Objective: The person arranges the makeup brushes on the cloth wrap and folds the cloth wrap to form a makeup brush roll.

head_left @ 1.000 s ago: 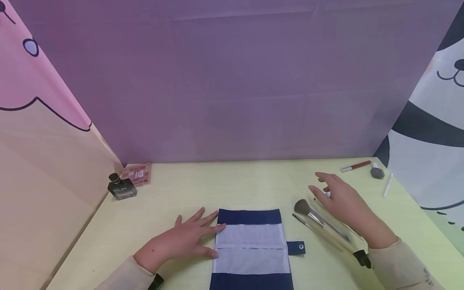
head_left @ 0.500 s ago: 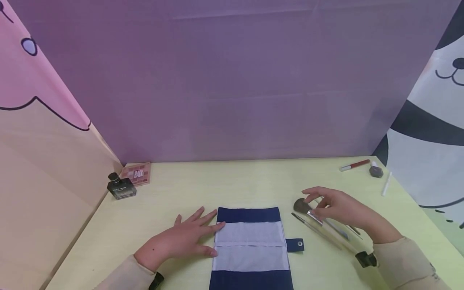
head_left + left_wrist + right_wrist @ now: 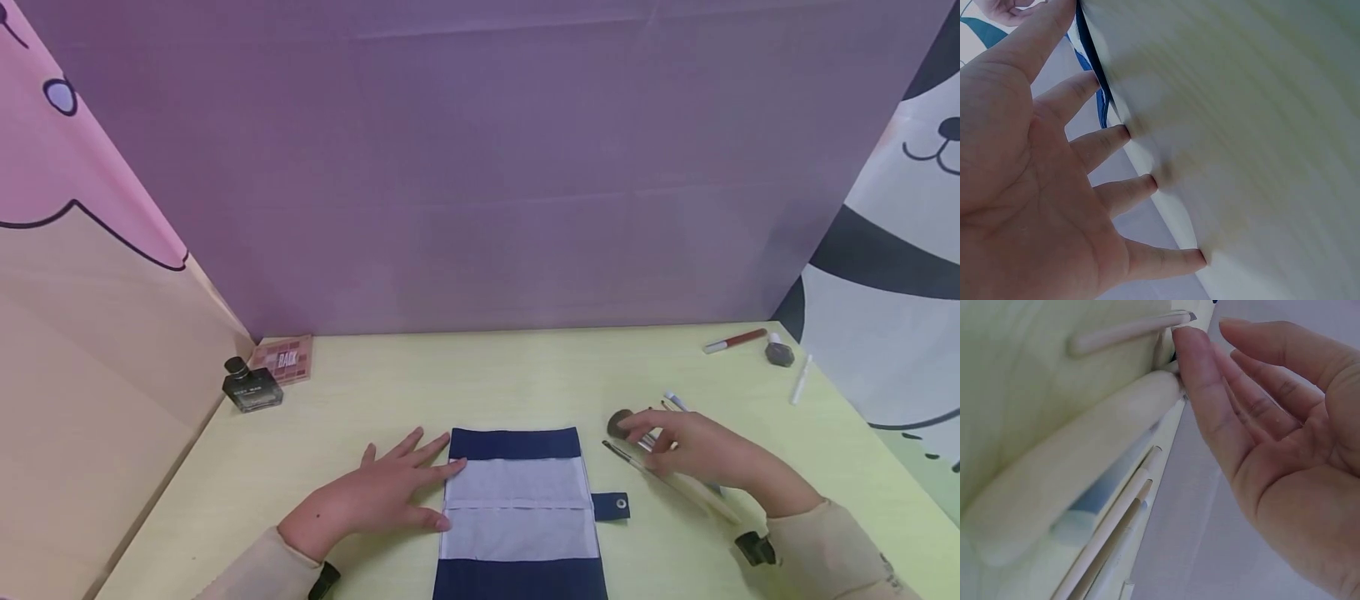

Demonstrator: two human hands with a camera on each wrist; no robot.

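A navy fabric brush roll (image 3: 517, 492) with pale pockets lies flat at the front middle, its snap tab (image 3: 611, 506) pointing right. My left hand (image 3: 382, 496) rests at its left edge, fingers spread, thumb and a fingertip overlapping the cloth. To the right lie several makeup brushes. My right hand (image 3: 693, 450) is over them, fingers bent around a large fluffy brush (image 3: 618, 424) near its dark bristles. In the right wrist view, this brush's thick pale handle (image 3: 1079, 462) passes beside one fingertip, and a gap shows between the fingertips. A thin brush (image 3: 621, 454) lies just left of it.
A black perfume bottle (image 3: 253, 388) and a pink palette (image 3: 288, 358) sit at the back left. At the back right are a red tube (image 3: 742, 339), a dark nail polish bottle (image 3: 779, 353) and a slim white stick (image 3: 801, 380). A purple cloth wall (image 3: 487, 183) stands behind the table.
My right hand has come down and toward me, from above the brushes to the large brush near its head, its fingers bending more. The left hand stays in place.
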